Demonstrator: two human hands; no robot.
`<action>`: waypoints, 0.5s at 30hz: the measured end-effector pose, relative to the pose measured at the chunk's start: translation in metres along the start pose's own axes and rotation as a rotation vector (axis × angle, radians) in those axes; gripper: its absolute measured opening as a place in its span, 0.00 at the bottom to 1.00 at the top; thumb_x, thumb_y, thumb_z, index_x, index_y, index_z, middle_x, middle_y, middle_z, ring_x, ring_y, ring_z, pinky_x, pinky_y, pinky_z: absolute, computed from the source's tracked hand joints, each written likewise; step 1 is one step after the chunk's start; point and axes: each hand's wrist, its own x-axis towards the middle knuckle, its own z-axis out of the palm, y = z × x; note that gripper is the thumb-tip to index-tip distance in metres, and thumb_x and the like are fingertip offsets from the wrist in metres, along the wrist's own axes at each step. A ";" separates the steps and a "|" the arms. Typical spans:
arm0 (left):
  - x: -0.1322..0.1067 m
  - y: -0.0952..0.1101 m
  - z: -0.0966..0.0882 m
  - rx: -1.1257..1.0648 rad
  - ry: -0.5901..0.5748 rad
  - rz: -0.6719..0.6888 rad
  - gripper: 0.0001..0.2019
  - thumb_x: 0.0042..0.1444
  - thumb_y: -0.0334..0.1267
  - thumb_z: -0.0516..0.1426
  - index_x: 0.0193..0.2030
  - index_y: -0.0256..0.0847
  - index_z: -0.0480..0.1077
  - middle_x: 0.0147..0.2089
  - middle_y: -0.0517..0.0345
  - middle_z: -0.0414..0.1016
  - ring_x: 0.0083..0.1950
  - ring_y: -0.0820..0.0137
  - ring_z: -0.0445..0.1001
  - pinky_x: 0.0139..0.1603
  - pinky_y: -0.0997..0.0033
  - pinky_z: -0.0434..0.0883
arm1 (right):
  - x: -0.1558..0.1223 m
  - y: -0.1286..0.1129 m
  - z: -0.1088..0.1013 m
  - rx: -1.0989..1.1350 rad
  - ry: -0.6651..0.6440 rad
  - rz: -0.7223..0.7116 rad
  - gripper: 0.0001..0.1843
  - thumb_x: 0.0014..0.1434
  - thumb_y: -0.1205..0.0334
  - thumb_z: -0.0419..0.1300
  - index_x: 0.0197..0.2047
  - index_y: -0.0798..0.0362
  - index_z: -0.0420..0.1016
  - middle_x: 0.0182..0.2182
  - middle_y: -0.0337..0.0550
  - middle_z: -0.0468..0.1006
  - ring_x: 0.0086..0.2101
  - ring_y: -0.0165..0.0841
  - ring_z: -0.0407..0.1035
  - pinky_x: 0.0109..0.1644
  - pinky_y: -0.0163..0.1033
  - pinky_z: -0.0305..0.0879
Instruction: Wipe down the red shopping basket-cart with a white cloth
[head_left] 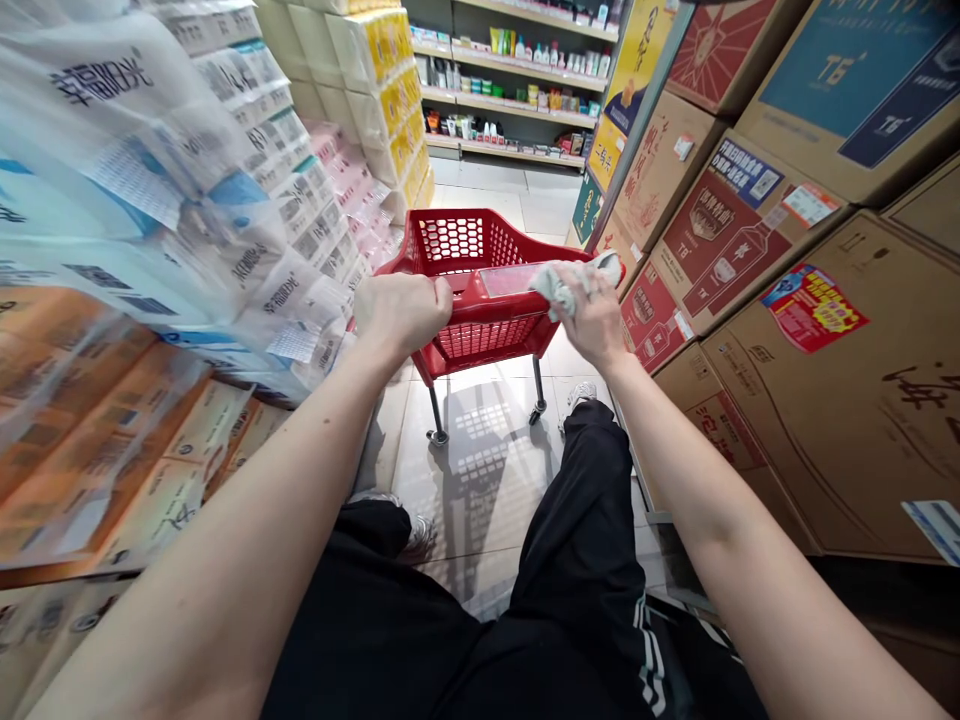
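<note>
A red shopping cart (480, 335) with a perforated plastic basket stands on the tiled floor right in front of me. My left hand (403, 308) is wrapped round the left end of its handle. At the handle's right end, my right hand (592, 315) is closed on a crumpled pale cloth (561, 288), which lies against the handle bar. Whether the right fingers also grip the bar beneath the cloth is hidden. From this angle the part of the basket I can see shows no goods.
Stacked tissue packs (247, 200) line the left side, with yellow-and-white packs (390, 90) farther on. Cardboard cartons (795, 380) rise close on the right. Across the aisle's far end stand shelves (517, 110) of bottles and tubes. Tiled floor (495, 500) runs between.
</note>
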 end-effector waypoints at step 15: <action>-0.001 0.006 0.000 -0.035 0.029 -0.061 0.35 0.62 0.51 0.35 0.48 0.33 0.78 0.45 0.33 0.79 0.51 0.47 0.75 0.45 0.56 0.65 | 0.013 -0.064 0.000 0.033 -0.007 0.056 0.27 0.71 0.50 0.41 0.67 0.47 0.63 0.63 0.48 0.65 0.65 0.44 0.53 0.71 0.59 0.45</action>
